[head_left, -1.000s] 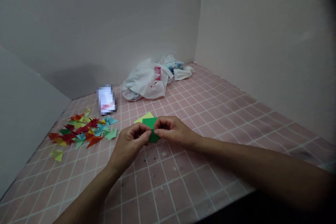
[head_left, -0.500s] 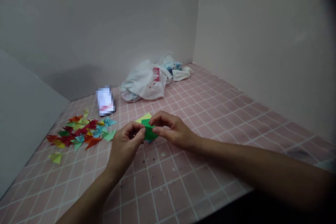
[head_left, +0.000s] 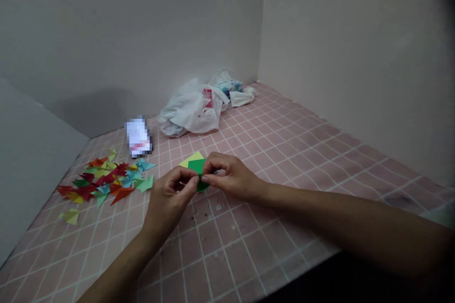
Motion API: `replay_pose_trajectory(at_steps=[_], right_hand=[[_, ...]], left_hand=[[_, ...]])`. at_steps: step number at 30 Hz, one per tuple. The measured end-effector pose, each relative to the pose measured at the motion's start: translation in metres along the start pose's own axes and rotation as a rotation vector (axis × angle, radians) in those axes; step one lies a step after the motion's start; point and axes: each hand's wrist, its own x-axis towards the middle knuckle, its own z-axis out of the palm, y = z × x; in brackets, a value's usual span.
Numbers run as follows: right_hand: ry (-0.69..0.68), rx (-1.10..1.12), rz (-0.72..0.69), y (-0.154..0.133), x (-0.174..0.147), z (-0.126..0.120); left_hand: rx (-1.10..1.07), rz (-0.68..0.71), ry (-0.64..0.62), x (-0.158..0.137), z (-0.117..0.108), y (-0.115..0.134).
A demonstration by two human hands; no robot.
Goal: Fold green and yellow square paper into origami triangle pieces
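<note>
- Two bare hands are working over one piece of green paper [head_left: 196, 166] at the centre of a pink checked table cover [head_left: 313, 161], the clock directions here all running from that paper.
- The left hand [head_left: 168, 199], coming in from seven o'clock, is pinching the paper's near part between thumb and forefinger.
- The right hand [head_left: 231, 177], reaching in from four o'clock, is gripping it the same way – the two sets of fingertips are all but meeting.
- A pale yellow sheet [head_left: 192, 156] is lying just beyond at twelve o'clock, partly hidden by the green; how many sheets are lying there, the view is not telling.
- At nine o'clock, a heap of folded paper pieces [head_left: 115, 174] in red, orange, yellow, green and blue is spreading over the cover, apparently finished work.
- One pale yellow folded piece [head_left: 71, 217] is sitting apart from it, between eight and nine o'clock.
- The green paper is looking broad and flat beside those pointed shapes – by appearances its folding is only partly done, while the visible yellow corner is showing no folds.
- A phone [head_left: 138, 136] with a blurred, lit screen is standing at ten o'clock, a crumpled white plastic bag [head_left: 188, 110] is slumping at twelve, and a blue-and-white packet [head_left: 228, 87] is resting behind it towards one.
</note>
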Motion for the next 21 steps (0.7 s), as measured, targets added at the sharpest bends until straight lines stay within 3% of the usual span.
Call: replay_pose_trajectory(at_steps=[21], right_hand=[[0.021, -0.033, 0.119, -0.0055, -0.0010, 0.0016]], left_hand=[[0.010, -0.067, -0.069, 0.0023, -0.0018, -0.0048]])
